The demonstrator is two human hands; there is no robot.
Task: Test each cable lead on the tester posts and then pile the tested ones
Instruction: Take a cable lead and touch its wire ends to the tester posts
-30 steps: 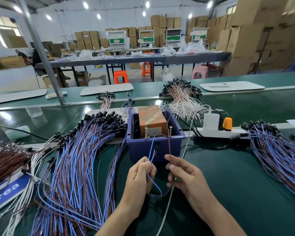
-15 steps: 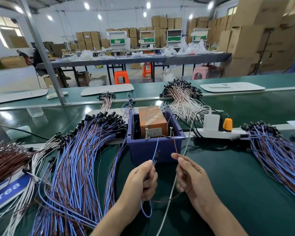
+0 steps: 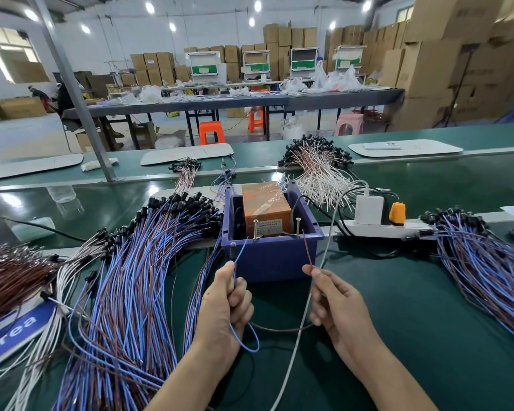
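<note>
The left hand pinches the thin blue wire lead and the right hand pinches the thin brown wire lead. Both lead tips stand just beside the two brass screw posts on the front rim of the dark blue plastic tester box, which sits on the green bench.

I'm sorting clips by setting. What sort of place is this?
Most likely a small factory or assembly workshop: heaps of wire leads lie on a green bench, stacked cardboard cartons line the back wall, and a long work table stands behind.
</note>
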